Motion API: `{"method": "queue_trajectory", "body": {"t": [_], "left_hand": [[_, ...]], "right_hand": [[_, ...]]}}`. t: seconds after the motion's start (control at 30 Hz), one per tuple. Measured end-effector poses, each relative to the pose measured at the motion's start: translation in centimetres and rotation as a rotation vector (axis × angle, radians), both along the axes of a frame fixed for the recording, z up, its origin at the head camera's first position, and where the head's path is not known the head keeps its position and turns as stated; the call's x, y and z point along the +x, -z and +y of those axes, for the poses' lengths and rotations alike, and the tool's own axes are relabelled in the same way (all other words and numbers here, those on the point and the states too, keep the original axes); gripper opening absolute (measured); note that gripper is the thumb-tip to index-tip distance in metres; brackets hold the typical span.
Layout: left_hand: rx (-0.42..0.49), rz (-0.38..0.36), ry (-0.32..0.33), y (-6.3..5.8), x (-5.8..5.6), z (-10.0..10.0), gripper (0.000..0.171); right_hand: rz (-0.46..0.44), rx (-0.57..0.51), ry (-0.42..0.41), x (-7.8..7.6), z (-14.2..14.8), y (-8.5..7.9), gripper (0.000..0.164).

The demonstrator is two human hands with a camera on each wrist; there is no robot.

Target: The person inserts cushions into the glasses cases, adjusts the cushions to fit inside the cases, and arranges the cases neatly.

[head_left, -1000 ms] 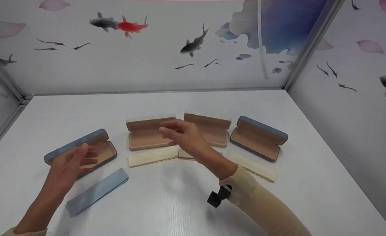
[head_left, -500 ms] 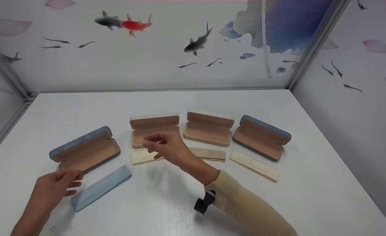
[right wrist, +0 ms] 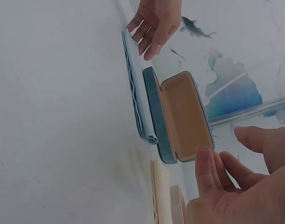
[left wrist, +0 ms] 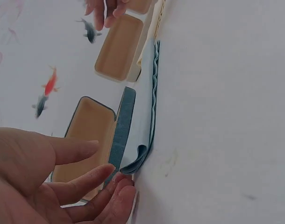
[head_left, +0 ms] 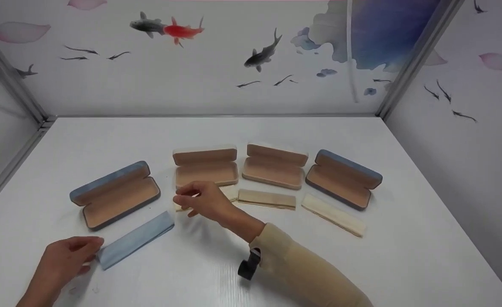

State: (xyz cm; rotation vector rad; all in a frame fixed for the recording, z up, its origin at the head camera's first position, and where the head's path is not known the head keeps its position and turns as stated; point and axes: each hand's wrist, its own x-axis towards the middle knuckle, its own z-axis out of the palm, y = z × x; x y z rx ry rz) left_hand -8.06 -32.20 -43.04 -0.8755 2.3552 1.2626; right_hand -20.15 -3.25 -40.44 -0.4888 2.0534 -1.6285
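A folded light-blue cloth lies flat in front of an open blue glasses case with a tan lining. My left hand is at the cloth's left end, fingertips right by its edge. In the left wrist view the thumb stands apart from the loosely bent fingers, and nothing is between them. My right hand hovers over a folded cream cloth, partly hiding it and the front of an open cream glasses case. Its thumb and fingers are apart, holding nothing.
Farther right stand another open cream case and an open blue case. A folded beige cloth and a cream cloth lie before them. Walls printed with fish enclose the white table.
My left hand has drawn back from over the left blue case to the blue cloth's end. The right hand has moved left and nearer, off the cream cases. The view has shifted slightly.
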Motion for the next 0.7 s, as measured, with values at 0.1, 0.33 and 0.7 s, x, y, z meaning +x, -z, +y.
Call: {"method": "queue_trajectory", "body": {"t": [0.1,0.33,0.7], "left_hand": [[-0.017,-0.007,0.020,0.2,0.1,0.0,0.065],[-0.088,-0.014,0.077,0.3,0.2,0.1,0.060],[-0.138,-0.018,0.107,0.9,-0.2,-0.2,0.051]], "right_hand": [[-0.022,0.017,-0.011,0.0,-0.5,0.6,0.030],[-0.072,0.076,0.001,0.2,-1.7,1.6,0.031],[-0.093,0.172,0.086,1.1,-3.8,2.5,0.020]]}}
